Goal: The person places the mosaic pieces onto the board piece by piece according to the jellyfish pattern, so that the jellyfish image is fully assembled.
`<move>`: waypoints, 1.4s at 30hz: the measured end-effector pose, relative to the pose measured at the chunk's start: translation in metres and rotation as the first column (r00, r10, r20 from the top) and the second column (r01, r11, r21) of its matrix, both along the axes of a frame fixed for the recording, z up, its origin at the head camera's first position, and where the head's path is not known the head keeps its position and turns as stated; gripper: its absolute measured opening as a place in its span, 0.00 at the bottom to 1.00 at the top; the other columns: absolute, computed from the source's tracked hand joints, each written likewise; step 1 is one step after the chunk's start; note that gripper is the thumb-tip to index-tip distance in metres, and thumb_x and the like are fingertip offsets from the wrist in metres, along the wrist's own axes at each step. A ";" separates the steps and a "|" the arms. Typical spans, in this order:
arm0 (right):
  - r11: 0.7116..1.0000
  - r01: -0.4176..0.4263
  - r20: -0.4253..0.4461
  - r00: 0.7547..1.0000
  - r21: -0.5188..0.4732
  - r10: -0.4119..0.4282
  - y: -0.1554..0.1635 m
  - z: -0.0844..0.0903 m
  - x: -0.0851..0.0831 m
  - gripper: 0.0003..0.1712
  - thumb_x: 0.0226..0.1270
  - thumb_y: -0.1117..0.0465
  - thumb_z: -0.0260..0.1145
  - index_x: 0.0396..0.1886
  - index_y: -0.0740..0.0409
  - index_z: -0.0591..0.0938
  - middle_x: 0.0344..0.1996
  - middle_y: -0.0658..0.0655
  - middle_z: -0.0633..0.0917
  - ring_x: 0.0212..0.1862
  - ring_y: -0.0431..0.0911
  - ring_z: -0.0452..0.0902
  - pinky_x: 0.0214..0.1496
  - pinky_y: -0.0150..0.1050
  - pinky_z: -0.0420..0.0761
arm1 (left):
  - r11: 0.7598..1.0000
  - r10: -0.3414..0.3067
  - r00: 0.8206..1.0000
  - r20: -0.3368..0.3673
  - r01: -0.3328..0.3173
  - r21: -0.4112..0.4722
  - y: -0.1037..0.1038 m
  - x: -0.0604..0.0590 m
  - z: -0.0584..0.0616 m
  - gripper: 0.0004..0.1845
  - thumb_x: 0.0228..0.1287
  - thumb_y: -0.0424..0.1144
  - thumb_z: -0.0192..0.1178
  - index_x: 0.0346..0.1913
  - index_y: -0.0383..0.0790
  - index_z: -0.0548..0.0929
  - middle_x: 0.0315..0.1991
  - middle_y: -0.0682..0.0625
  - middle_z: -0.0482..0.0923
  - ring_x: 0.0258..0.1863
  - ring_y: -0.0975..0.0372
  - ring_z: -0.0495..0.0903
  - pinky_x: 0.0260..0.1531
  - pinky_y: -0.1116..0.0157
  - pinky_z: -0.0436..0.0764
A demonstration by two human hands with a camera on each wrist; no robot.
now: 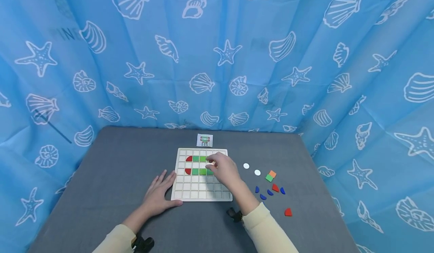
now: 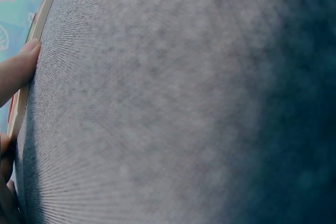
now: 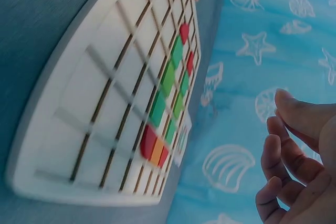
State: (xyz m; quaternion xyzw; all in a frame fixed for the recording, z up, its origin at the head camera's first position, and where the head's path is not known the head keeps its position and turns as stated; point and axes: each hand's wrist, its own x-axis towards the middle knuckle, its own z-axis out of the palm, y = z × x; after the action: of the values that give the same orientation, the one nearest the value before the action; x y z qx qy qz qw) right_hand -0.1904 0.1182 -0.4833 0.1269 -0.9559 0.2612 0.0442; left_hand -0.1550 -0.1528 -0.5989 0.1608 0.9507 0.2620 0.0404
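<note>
A white grid board (image 1: pixel 196 194) lies on the grey table. It carries two rows of pieces: red half-rounds (image 1: pixel 188 158) at the left and green squares (image 1: pixel 199 171) beside them. In the right wrist view an orange square (image 3: pixel 157 151) sits between two red pieces at the rows' far end. My left hand (image 1: pixel 159 192) rests flat on the table, fingers straight, with fingertips (image 2: pixel 23 61) against the board's left edge (image 2: pixel 35 27). My right hand (image 1: pixel 222 168) hovers over the board's right side. Its fingers (image 3: pixel 286 156) are loosely curled and hold nothing.
Loose pieces lie right of the board: two white discs (image 1: pixel 246 166), an orange square (image 1: pixel 272 174), a green square (image 1: pixel 269 178), several blue pieces (image 1: pixel 262 197) and two red ones (image 1: pixel 288 212). A small picture card (image 1: pixel 205 140) lies behind the board. A blue shell-print curtain (image 1: pixel 217 57) surrounds the table.
</note>
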 end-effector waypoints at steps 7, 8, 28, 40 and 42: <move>0.995 0.072 0.000 0.997 -0.074 -0.072 0.029 -0.009 0.010 0.14 0.63 0.59 0.75 0.49 0.52 0.89 0.40 0.51 0.87 0.35 0.41 0.78 0.33 0.35 0.77 | 1.000 0.009 1.000 0.008 -0.009 0.018 0.000 0.002 0.000 0.63 0.45 0.77 0.66 0.79 0.44 0.59 0.80 0.50 0.57 0.81 0.46 0.46 0.76 0.42 0.48; 0.994 0.083 0.000 0.997 -0.075 -0.083 0.033 -0.010 0.011 0.14 0.63 0.58 0.75 0.49 0.52 0.89 0.40 0.51 0.87 0.35 0.41 0.77 0.33 0.35 0.77 | 1.000 0.010 1.000 0.010 -0.010 0.017 0.000 0.002 0.001 0.63 0.45 0.77 0.66 0.79 0.45 0.58 0.80 0.50 0.56 0.81 0.46 0.46 0.76 0.42 0.47; 0.950 0.278 -0.041 0.957 -0.140 -0.286 0.125 -0.022 0.028 0.13 0.64 0.60 0.75 0.47 0.57 0.89 0.38 0.54 0.88 0.37 0.46 0.81 0.35 0.40 0.78 | 1.000 -0.001 1.000 0.029 0.001 -0.007 0.002 0.000 0.004 0.63 0.47 0.77 0.65 0.80 0.44 0.58 0.80 0.50 0.56 0.81 0.45 0.45 0.77 0.41 0.47; 0.920 0.390 0.023 0.921 -0.029 -0.389 0.195 -0.039 0.028 0.16 0.68 0.58 0.71 0.52 0.61 0.86 0.39 0.58 0.89 0.39 0.52 0.84 0.40 0.50 0.82 | 1.000 -0.004 1.000 0.007 0.004 0.008 0.000 0.001 0.003 0.62 0.47 0.76 0.66 0.79 0.43 0.59 0.79 0.48 0.57 0.81 0.45 0.47 0.76 0.41 0.48; 0.913 0.407 0.048 0.912 0.010 -0.407 0.204 -0.042 0.029 0.16 0.69 0.58 0.70 0.52 0.61 0.86 0.39 0.59 0.89 0.40 0.53 0.84 0.41 0.53 0.83 | 1.000 -0.006 1.000 0.003 0.006 0.007 0.000 0.001 0.003 0.62 0.47 0.76 0.65 0.79 0.43 0.59 0.79 0.48 0.58 0.81 0.45 0.47 0.76 0.41 0.48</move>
State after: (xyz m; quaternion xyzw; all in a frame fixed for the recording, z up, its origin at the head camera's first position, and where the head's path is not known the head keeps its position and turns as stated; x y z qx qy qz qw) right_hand -0.1617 0.3224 -0.5255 -0.0815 -0.9621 0.2495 0.0740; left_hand -0.1545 -0.1529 -0.5959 0.1635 0.9493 0.2652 0.0419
